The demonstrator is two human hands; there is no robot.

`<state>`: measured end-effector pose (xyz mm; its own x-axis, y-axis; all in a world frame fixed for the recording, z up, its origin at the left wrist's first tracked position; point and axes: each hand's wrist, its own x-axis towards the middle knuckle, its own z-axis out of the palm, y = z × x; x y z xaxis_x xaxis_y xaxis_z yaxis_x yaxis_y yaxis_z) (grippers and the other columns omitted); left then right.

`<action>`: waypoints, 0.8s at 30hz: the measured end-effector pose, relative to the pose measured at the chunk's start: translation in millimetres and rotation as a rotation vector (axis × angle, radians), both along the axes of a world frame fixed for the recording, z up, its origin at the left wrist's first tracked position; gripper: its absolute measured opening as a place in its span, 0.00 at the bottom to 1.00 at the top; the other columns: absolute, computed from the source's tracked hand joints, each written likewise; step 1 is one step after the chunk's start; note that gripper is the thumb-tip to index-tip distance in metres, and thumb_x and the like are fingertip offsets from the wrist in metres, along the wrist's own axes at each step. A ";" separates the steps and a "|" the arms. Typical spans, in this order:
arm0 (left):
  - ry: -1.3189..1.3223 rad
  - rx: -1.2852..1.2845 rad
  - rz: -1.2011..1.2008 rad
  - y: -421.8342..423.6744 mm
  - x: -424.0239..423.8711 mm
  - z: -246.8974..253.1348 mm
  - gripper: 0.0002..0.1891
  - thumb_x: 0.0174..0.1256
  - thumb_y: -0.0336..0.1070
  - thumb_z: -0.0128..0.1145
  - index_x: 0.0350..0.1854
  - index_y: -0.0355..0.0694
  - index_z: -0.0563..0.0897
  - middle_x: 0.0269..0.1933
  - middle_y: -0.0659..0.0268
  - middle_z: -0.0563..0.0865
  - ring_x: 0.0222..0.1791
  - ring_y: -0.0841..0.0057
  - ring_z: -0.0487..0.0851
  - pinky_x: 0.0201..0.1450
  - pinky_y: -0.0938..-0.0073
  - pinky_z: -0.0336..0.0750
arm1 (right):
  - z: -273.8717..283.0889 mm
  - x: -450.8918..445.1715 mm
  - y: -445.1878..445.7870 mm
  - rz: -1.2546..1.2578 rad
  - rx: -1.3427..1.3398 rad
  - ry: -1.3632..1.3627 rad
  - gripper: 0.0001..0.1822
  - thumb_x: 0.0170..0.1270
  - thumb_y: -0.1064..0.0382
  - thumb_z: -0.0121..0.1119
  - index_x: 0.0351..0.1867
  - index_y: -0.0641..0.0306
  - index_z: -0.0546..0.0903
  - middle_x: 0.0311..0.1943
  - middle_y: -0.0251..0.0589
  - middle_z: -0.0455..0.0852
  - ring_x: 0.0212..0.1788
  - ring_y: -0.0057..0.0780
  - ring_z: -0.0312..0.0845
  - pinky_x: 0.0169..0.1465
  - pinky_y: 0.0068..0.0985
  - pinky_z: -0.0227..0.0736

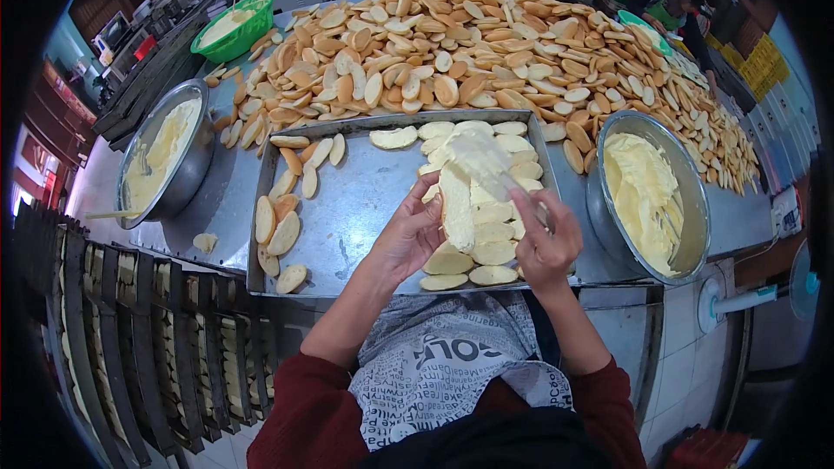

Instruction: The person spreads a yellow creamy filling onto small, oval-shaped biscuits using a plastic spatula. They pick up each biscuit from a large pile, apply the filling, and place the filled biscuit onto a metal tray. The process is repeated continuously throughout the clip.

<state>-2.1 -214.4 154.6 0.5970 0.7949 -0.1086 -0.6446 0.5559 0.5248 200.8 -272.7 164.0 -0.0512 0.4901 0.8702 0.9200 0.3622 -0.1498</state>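
Note:
My left hand (412, 229) grips a bread slice (457, 212) by its side, its cut face coated with pale cream. In my right hand (548, 232) is a spatula (481, 159) whose cream-covered blade is blurred and lies at the slice's upper end. Both are above a shallow metal tray (352, 221). Rows of cream-coated slices (493, 253) fill the tray's right part, and plain slices (284, 233) lie loosely along its left side. To the right of the tray stands a metal bowl (596, 208) with thick pale-yellow cream (642, 189) and a utensil in it.
A large heap of bread slices (456, 45) covers the table behind the tray. Another cream bowl (202, 156) stands at left, near a green basin (260, 32). A rack of loaded trays (140, 332) is at lower left. Another person (677, 10) is at the far right.

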 end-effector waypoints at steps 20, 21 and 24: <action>0.174 0.176 0.261 22.5 -26.5 -15.4 0.27 0.68 0.33 0.59 0.65 0.49 0.62 0.56 0.68 0.79 0.55 0.77 0.80 0.58 0.72 0.77 | 2.7 -2.0 -73.8 0.130 -0.442 0.238 0.34 0.34 0.81 0.53 0.47 0.52 0.89 0.36 0.38 0.84 0.34 0.34 0.82 0.36 0.26 0.76; 0.180 0.170 0.258 21.4 -25.4 -15.1 0.27 0.67 0.33 0.60 0.65 0.50 0.63 0.54 0.70 0.79 0.53 0.78 0.80 0.56 0.74 0.78 | 4.3 -3.5 -71.2 0.125 -0.431 0.270 0.34 0.35 0.81 0.53 0.47 0.51 0.89 0.36 0.38 0.84 0.33 0.34 0.82 0.36 0.26 0.76; 0.127 0.218 0.223 17.3 -20.9 -27.3 0.27 0.69 0.34 0.58 0.67 0.50 0.61 0.54 0.69 0.79 0.55 0.78 0.79 0.59 0.71 0.76 | 6.8 -12.0 -62.6 0.130 -0.463 0.266 0.33 0.37 0.82 0.53 0.47 0.51 0.89 0.37 0.38 0.84 0.33 0.33 0.82 0.35 0.25 0.75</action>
<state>-22.9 -197.1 127.3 0.3984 0.9171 0.0160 -0.6597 0.2744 0.6997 188.8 -335.3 170.8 0.0555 0.8290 0.5565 0.7808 0.3113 -0.5416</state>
